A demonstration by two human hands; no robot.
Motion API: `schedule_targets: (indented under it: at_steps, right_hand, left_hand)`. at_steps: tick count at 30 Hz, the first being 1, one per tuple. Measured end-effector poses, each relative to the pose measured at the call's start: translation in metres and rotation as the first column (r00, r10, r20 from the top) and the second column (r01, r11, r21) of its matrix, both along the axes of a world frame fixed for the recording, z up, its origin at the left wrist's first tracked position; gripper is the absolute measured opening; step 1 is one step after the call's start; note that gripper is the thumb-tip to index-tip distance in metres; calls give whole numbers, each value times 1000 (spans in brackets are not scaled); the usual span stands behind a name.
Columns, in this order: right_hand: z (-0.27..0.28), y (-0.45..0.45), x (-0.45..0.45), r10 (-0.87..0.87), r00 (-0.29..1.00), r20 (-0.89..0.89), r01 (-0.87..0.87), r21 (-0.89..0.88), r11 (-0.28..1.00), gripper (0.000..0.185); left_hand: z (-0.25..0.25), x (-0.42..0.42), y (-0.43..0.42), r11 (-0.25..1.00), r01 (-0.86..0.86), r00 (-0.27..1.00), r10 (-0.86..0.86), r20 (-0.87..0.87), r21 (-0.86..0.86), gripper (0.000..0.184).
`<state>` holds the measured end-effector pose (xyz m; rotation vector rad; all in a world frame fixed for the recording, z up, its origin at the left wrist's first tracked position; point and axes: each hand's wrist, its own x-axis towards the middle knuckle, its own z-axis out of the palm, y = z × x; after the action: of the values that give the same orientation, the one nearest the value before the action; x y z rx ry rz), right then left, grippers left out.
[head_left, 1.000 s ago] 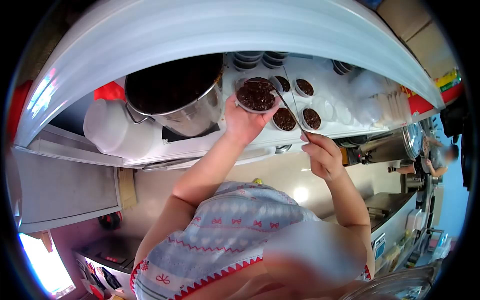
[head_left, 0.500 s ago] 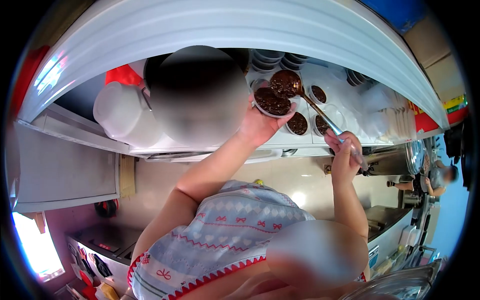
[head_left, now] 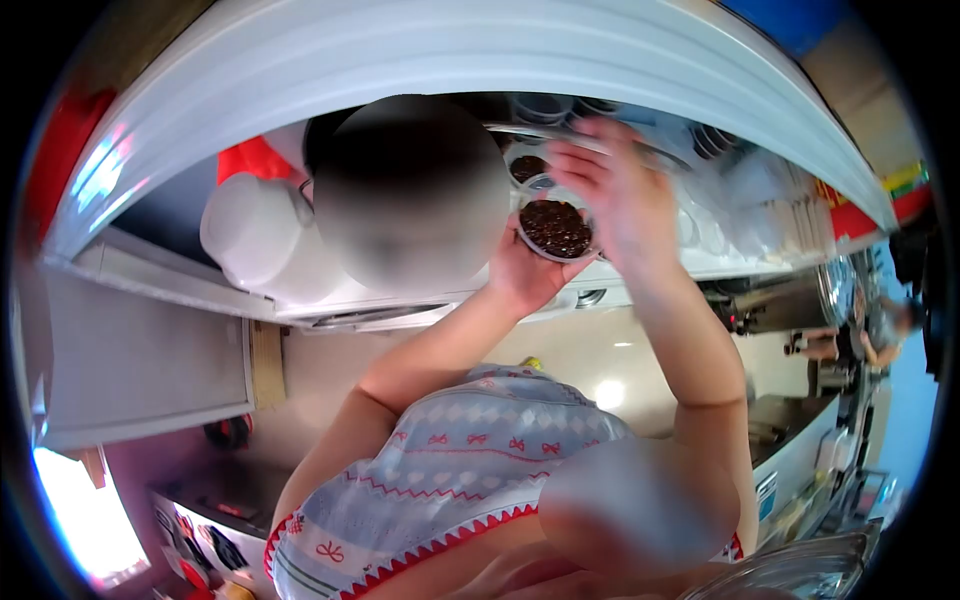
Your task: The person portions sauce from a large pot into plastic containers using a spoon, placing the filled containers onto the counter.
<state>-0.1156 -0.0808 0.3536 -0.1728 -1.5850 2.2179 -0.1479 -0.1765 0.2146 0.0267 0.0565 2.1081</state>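
My left hand (head_left: pixel 528 275) holds a round clear tub (head_left: pixel 556 229) of dark, chunky sauce, fingers and thumb around its sides. My right hand (head_left: pixel 625 190) is raised over the counter, right of and above the tub, and smeared by motion. A metal ladle's handle (head_left: pixel 515 129) runs sideways behind the right fingers; whether they grip it cannot be made out. Where the ladle's bowl would be is hidden toward the dark pot area on the left. Another tub of dark sauce (head_left: pixel 528 168) stands just behind the held one.
Stacked tubs (head_left: pixel 543 107) stand at the back of the white counter. Clear plastic stacks (head_left: pixel 765 215) are on the right. A white bucket (head_left: pixel 255 230) and a large blurred round area are on the left. Another person (head_left: pixel 885 335) is far right.
The ladle has left the tub, turning sideways and moving back with my right hand, which has risen. The left hand has lowered the tub slightly.
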Motion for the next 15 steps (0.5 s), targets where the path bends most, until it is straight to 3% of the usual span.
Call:
schedule_targets:
  at_steps: [2,3,5,6,8,11,13,15]
  right_hand:
    - [2,-24,-15,78,997,8,-79,78,994,38]
    - [2,-36,-16,90,995,-45,-84,113,990,36]
    - [2,-43,-5,114,992,53,-126,351,928,45]
    - [2,-46,1,118,988,95,-149,463,874,52]
    - [-1,-48,23,41,991,130,-118,664,738,62]
    - [-11,-43,64,115,989,97,-150,660,736,51]
    - [-22,-33,88,140,988,65,-150,627,765,49]
    - [-41,-17,107,117,992,43,-119,597,794,52]
  left_hand:
    - [4,4,-8,999,42,997,-41,-72,10,72]
    - [4,5,-13,995,81,990,-73,-118,66,74]
    - [9,9,-17,999,17,966,-6,-259,40,71]
    - [6,11,-18,997,62,964,-50,-261,40,71]
    - [-3,15,-19,976,-28,933,103,-345,217,64]
    - [-12,16,-16,994,-49,943,79,-323,99,62]
    - [-11,10,-8,978,-11,868,113,-484,208,62]
    - [4,20,-14,983,185,952,-182,-248,-12,62]
